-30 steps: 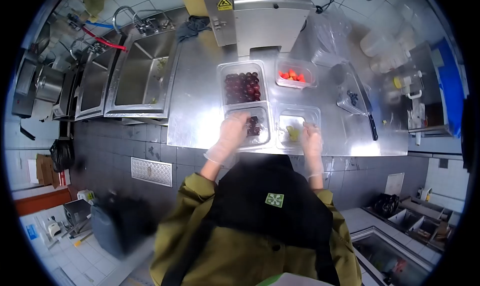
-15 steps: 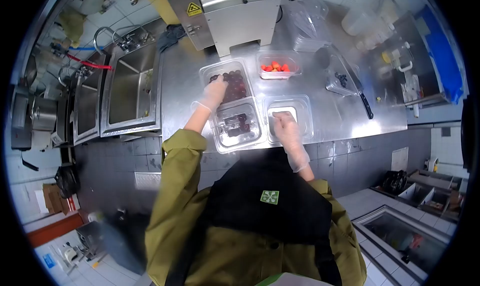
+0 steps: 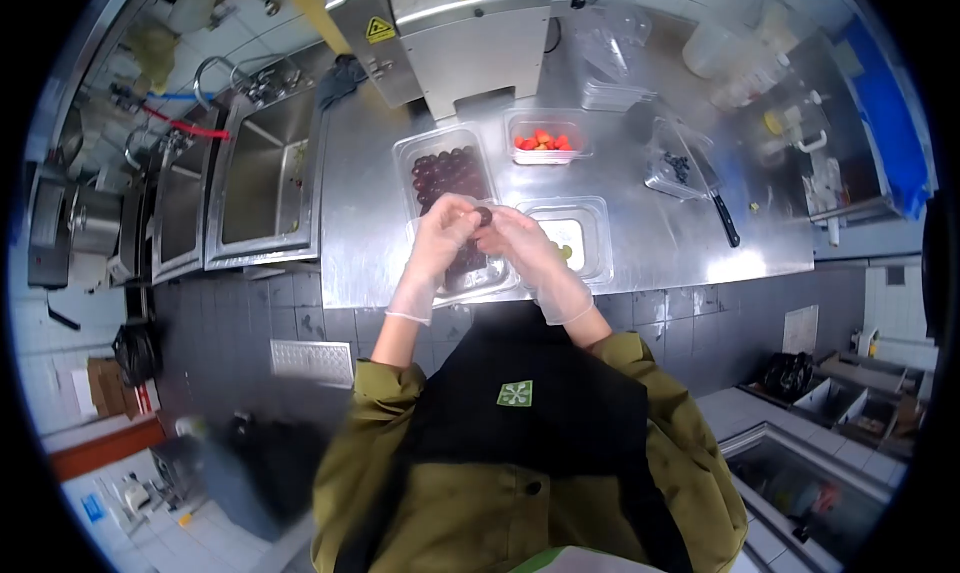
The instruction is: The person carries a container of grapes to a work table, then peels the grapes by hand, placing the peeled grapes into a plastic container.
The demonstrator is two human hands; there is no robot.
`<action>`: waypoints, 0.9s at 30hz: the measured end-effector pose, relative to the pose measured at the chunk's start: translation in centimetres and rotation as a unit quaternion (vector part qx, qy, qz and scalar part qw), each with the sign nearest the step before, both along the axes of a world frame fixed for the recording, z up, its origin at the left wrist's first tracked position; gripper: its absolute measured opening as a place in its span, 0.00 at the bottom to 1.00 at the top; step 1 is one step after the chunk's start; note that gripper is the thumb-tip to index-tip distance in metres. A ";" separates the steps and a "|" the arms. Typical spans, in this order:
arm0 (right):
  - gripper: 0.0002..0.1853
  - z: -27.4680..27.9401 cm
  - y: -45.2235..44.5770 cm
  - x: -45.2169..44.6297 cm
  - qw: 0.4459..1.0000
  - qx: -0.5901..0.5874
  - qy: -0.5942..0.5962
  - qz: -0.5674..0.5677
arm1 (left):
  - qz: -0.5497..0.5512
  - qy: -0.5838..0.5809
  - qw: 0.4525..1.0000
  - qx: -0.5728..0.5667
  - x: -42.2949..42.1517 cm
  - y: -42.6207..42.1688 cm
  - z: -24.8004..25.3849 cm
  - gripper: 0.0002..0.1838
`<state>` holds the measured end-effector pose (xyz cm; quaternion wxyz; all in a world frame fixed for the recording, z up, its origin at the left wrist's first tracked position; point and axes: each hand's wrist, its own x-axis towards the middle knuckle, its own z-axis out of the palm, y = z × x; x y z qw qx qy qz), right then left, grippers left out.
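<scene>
Both of my hands wear clear gloves and meet over the near left tub (image 3: pixel 470 285), which holds dark fruit. Between their fingertips is one dark grape (image 3: pixel 484 216); my left hand (image 3: pixel 440 243) pinches it from the left, and my right hand (image 3: pixel 530 248) closes on it from the right. Behind them stands a clear tub (image 3: pixel 402 163) full of dark grapes (image 3: pixel 440 178). Beside my right hand a clear tub (image 3: pixel 602 235) holds a few green pieces (image 3: pixel 565 251). Cut strawberries (image 3: pixel 543 141) lie in a smaller tub further back.
A knife (image 3: pixel 725 218) lies across a tub of blueberries (image 3: pixel 677 165) at the right. Stacked clear containers (image 3: pixel 612 95) and a steel machine (image 3: pixel 470 48) stand at the back of the steel table (image 3: pixel 360 203). Sinks (image 3: pixel 262 188) are at the left.
My left hand has come back from the tub of dark grapes with a grape. My right hand has moved left from the tub with green pieces to meet it.
</scene>
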<state>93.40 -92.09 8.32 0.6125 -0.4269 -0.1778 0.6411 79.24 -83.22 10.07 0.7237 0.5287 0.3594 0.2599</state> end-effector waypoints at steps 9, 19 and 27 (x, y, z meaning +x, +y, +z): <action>0.14 -0.5 -0.8 -0.2 0.990 -0.048 0.120 0.057 | 0.077 0.206 0.938 0.269 -0.9 -4.5 3.1 0.10; 0.12 -2.5 -1.1 -1.2 0.996 -0.075 0.030 0.048 | 0.072 0.311 0.840 0.438 -0.5 -5.5 1.1 0.06; 0.11 -2.3 -0.7 -2.0 0.988 -0.119 -0.090 0.037 | 0.030 0.314 0.839 0.443 -0.8 -3.7 -0.2 0.04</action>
